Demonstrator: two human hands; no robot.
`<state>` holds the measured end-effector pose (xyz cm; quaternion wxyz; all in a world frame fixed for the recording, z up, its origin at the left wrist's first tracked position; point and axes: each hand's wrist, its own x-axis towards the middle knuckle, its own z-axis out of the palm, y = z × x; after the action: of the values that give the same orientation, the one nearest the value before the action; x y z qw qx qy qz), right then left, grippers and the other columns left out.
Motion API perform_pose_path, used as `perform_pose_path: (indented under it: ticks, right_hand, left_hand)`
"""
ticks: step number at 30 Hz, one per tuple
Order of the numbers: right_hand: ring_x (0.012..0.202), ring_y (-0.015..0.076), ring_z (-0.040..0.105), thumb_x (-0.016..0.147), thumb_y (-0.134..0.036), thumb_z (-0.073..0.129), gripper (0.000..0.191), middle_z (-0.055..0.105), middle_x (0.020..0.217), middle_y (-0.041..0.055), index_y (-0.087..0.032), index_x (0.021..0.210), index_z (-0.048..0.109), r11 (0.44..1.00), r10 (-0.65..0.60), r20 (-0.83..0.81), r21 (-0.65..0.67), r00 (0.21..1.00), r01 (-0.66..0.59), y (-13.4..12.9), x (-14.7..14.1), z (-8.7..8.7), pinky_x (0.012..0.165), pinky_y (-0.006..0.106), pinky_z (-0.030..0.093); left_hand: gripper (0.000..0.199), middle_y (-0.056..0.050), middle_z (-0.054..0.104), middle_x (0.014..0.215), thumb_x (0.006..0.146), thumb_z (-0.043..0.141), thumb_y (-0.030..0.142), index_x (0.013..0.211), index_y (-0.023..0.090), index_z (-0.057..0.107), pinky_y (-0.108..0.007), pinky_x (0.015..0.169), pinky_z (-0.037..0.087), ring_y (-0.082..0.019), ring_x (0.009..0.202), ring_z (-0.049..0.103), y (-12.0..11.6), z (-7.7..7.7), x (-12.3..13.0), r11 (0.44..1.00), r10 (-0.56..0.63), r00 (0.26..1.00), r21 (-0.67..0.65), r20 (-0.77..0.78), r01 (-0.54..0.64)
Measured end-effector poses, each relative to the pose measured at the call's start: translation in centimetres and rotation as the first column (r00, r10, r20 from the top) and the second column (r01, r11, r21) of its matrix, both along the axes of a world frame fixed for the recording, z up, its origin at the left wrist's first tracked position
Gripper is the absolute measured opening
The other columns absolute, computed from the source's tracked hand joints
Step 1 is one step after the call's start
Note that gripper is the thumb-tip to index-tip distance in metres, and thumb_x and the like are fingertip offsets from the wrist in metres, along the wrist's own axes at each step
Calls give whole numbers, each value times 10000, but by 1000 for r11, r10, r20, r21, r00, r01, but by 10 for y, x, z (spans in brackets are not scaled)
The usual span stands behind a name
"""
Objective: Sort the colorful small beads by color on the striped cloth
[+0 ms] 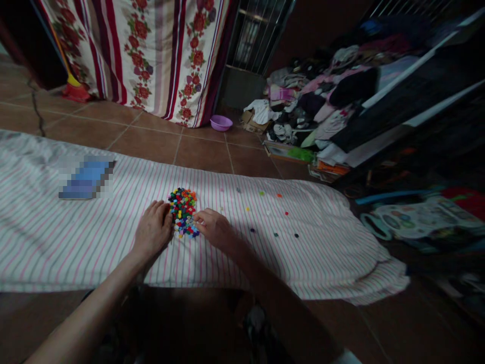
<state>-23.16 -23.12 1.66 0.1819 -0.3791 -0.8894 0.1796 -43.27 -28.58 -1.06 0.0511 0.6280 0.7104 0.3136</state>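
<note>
A heap of small coloured pieces (183, 212), perhaps beads or tiny bricks, lies on a striped cloth (125, 232). Along the heap's left edge rests my left hand (153, 227), fingers stretched out and touching the pieces. At the right edge, my right hand (214, 226) has its thumb and fingertips pinched together; whatever lies between them is too small to make out. Farther right, several single pieces sit apart in loose rows, among them an orange piece (279, 195), a red piece (287, 213), a yellow piece (247, 209) and a black piece (296, 235).
A blurred blue flat object (88, 179) lies on the cloth at the left. Beyond it are a tiled floor (151, 139), a floral curtain (159, 55), a purple basin (221, 123) and a red-and-yellow broom (75, 91). Piled clothes (318, 96) fill the back right.
</note>
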Motion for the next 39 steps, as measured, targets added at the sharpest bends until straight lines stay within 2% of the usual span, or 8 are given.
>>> perform_pose_path:
  ticks: [6,13,20,32,39]
  right_hand:
    - [807,158,611,879,-162,636,41,664,857,37,-188,862,662,996,-85,-9,38,996,85,-5,-5,-4,763,263,463]
    - [778,148,594,852,-107,614,81,656,844,34,-184,838,633,997,-37,-66,60,997,41,-2,-4,-7,757,258,455]
    - [772,152,587,839,-90,594,104,642,824,28,-190,839,623,997,-51,-48,58,998,54,-2,-5,-6,744,262,458]
    - [810,159,620,851,-96,579,111,679,859,38,-180,873,649,999,-21,-115,-38,993,17,7,-1,-12,772,265,466]
    - [767,148,587,853,-106,596,148,645,852,28,-195,906,701,1000,-21,-106,-9,994,20,6,-10,-10,720,249,444]
  left_hand:
    - [516,-188,608,1336,925,307,398,1168,75,627,-479,1191,334,-308,1368,459,0,-1,-1,1000,-1,1000,-18,-8,1]
    - [504,-188,615,1327,926,307,398,1159,84,625,-493,1192,332,-306,1360,468,-1,0,-1,1000,-14,1000,-4,-9,13]
    - [495,-190,612,1331,922,320,390,1167,83,622,-511,1185,338,-314,1362,465,1,-1,-2,1000,-18,1000,-20,-3,18]
    - [470,-178,617,1321,938,314,378,1155,100,625,-501,1183,350,-303,1348,480,1,0,-2,1000,-19,1000,-4,-11,19]
    - [412,-163,658,1233,925,309,315,1111,131,628,-531,1147,397,-289,1292,527,0,-2,-4,995,-67,997,66,-32,69]
